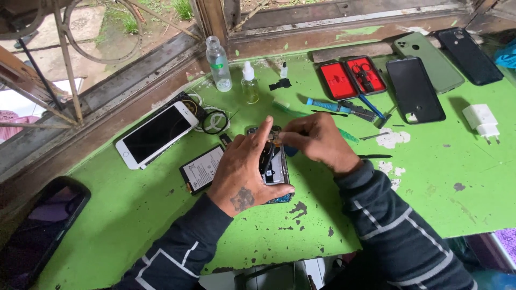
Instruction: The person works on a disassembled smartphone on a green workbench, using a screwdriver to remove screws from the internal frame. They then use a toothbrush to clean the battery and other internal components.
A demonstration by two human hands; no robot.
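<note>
**Opened phone on the green bench: grip the edges, not the guts**

Left hand (243,172) is clamped around the opened phone (272,171), thumb hooked under its lower edge and index finger stretched up along the top, pinning it flat in the middle of the green table (430,188). Right hand (317,140) is pinched narrow over the phone's upper end; can't tell if there's a tool or part between the fingertips.

I'd say this thing is light, thin and stiff, but fragile with the back off, so exposed boards and ribbon bits won't like pressure. Hold it by the frame sides like the left hand does.

Just left of it lies a loose battery (203,168), then a white phone (156,135). Further out sit two small bottles (219,64), a blue screwdriver (329,106), a red tool case (352,78), more dark phones (415,89) and a white charger (483,122).
</note>
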